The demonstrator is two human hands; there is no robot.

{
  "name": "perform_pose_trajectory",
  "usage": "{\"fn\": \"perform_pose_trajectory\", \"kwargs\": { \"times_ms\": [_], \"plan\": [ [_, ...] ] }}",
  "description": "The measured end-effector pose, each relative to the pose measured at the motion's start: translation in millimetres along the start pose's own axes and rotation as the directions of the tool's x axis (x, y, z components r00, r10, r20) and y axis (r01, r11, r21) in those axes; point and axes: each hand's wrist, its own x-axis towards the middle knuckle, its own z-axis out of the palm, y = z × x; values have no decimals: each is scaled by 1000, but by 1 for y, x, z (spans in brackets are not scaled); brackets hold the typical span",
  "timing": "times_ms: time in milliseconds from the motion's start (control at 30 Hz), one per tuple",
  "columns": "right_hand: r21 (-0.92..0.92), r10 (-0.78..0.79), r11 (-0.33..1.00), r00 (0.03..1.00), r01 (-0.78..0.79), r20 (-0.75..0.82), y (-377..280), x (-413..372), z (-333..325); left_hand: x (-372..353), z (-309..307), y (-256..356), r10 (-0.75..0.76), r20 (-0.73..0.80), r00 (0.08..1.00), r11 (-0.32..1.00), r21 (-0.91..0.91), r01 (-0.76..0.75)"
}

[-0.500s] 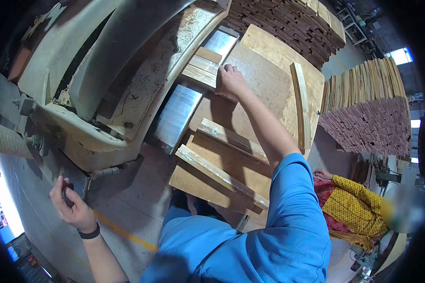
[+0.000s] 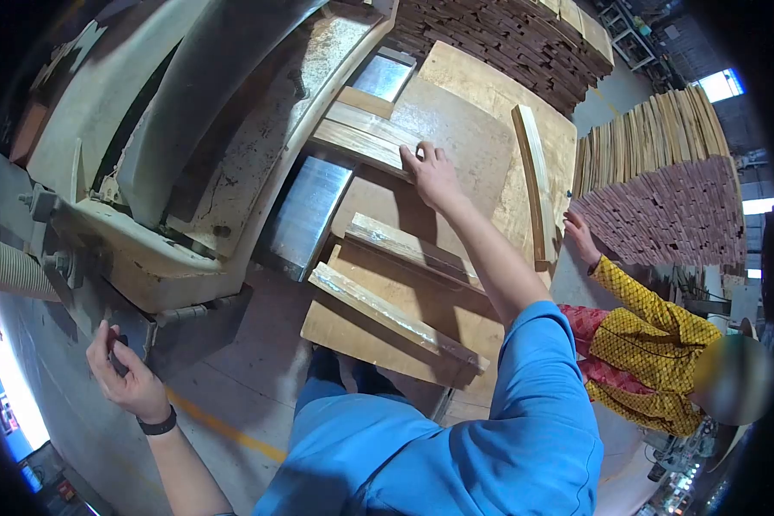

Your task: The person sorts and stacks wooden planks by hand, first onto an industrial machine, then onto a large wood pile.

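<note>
My right hand (image 2: 434, 179) is at the near-right end of pale wood strips (image 2: 361, 138), its fingers bent and apart, fingertips at the strip ends. Whether they touch is hard to tell. Side by side, the strips lie on the machine's metal bed, their far ends under the machine's housing (image 2: 254, 163). A shorter brown piece (image 2: 365, 101) lies beyond them. Off at the lower left, my left hand (image 2: 129, 378) hangs in the air beside the machine, fingers loosely curled and apart from the thumb, holding nothing.
Two wooden bars (image 2: 396, 322) (image 2: 413, 249) lie on the near part of the board table (image 2: 464, 112); another bar (image 2: 535, 185) lies at its right side. A co-worker in yellow sleeves (image 2: 654, 335) stands at the right, one hand near the table. Wood stacks (image 2: 662, 206) rise behind.
My right hand has drawn back from the strips a little and its fingers have loosened, baring more of the strips. The co-worker has come nearer and reached a hand toward the table edge.
</note>
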Motion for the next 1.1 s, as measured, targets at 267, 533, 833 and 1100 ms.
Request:
{"fn": "perform_pose_trajectory", "kwargs": {
  "times_ms": [267,533,833,1100],
  "plan": [
    [77,39,996,991,-50,128,24,-31,-18,2,-1,0,-6,25,1000,1000,-9,6],
    [-21,59,998,991,-57,121,65,-77,-26,0,-1,-5,27,10,1000,999,-21,-26],
    [160,145,974,985,-158,93,148,-218,-75,-2,2,-4,7,10,1000,1000,10,-7],
    [616,61,31,617,-787,785,163,-266,-131,-2,2,-3,20,-4,1000,1000,9,-20]
  ]
}}
